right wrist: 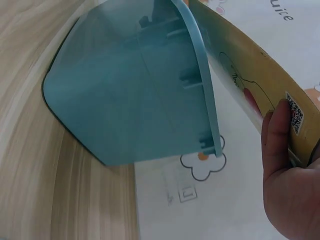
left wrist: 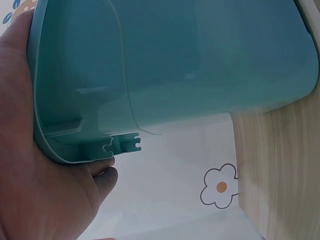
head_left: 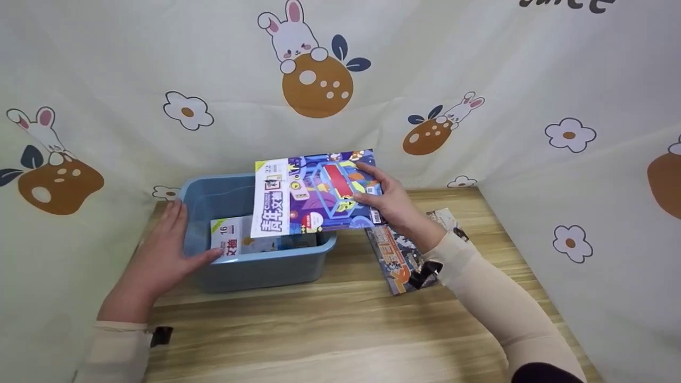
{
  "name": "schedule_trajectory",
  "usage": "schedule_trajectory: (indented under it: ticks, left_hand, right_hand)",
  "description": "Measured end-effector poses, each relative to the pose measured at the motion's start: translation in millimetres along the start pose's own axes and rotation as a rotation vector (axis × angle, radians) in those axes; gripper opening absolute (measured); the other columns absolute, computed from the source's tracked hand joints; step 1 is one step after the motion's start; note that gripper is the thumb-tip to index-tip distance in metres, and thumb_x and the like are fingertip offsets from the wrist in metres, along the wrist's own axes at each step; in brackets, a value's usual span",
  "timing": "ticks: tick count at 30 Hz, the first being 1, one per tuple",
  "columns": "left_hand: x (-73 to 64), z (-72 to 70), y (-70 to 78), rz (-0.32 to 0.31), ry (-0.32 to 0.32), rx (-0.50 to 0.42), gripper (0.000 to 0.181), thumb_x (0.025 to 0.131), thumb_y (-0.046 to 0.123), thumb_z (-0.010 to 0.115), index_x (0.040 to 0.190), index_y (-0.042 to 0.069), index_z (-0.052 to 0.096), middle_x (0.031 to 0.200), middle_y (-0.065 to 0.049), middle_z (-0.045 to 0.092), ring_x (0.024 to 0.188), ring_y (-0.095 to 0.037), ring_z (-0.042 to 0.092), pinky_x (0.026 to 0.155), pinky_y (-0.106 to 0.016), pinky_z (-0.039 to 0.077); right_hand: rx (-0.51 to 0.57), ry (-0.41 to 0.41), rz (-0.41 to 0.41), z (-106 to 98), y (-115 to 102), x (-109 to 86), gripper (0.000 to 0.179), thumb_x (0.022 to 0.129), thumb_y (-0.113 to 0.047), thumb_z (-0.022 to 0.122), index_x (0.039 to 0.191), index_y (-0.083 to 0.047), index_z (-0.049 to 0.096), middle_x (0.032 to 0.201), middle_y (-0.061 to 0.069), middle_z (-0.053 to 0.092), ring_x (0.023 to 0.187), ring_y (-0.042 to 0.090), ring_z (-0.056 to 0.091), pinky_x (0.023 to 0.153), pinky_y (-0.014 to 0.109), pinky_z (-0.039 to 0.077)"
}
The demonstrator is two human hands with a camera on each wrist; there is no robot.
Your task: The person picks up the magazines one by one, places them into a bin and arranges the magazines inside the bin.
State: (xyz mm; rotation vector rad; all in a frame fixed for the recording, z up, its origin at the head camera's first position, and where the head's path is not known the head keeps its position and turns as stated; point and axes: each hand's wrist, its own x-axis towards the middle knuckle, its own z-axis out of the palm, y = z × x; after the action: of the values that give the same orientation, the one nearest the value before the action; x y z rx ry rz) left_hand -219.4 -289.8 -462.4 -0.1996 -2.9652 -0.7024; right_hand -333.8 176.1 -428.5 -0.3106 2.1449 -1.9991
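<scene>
A magazine with a colourful purple and white cover (head_left: 314, 194) hangs over the right part of a blue plastic bin (head_left: 260, 274). My right hand (head_left: 391, 205) grips it by its right edge, thumb on the cover. In the right wrist view its yellowish back cover (right wrist: 260, 60) shows, with fingers against it beside a QR code. My left hand (head_left: 159, 252) holds the bin's left side at the rim, its thumb over the front rim. Inside the bin lies another magazine (head_left: 229, 231), marked 16 and partly hidden under the held one.
To the right of the bin, another magazine (head_left: 396, 260) with orange lettering lies on the wooden table (head_left: 340, 335), partly covered by my right forearm. A pale cloth (head_left: 229, 138) printed with rabbits, oranges and flowers encloses the back and sides.
</scene>
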Motion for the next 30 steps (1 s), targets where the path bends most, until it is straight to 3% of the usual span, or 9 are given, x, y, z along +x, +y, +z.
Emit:
schedule_trajectory:
  ticks: [9,16,30]
  left_hand:
    - [0.3,0.1,1.8,0.0,0.0,-0.002,0.134,0.092,0.081,0.07,0.173,-0.006,0.008,0.182,-0.029,0.0,0.168,-0.05,0.001,0.119,-0.084,0.024]
    - [-1.6,-1.1,1.6,-0.017,-0.019,0.005,0.134,0.093,0.08,0.069,0.172,-0.008,0.007,0.182,-0.031,-0.001,0.168,-0.051,0.001,0.12,-0.084,0.022]
    - [0.8,-1.2,1.0,-0.025,-0.033,0.01,0.137,0.091,0.083,0.069,0.174,-0.005,0.004,0.182,-0.029,-0.004,0.168,-0.051,-0.003,0.12,-0.083,0.021]
  right_hand:
    - [-0.029,-0.011,-0.091,26,3,8.3,0.078,0.096,-0.006,0.086,0.165,-0.026,0.056,0.162,0.016,0.046,0.127,0.035,0.063,0.096,0.036,0.062]
    - [-0.098,-0.034,-0.079,48,5,10.5,0.076,0.098,-0.015,0.086,0.165,-0.032,0.054,0.163,0.013,0.045,0.134,0.033,0.059,0.102,0.039,0.061]
    - [-0.14,-0.091,-0.095,89,0,15.6,0.074,0.1,-0.016,0.085,0.165,-0.033,0.054,0.167,0.009,0.046,0.142,0.031,0.054,0.114,0.041,0.055]
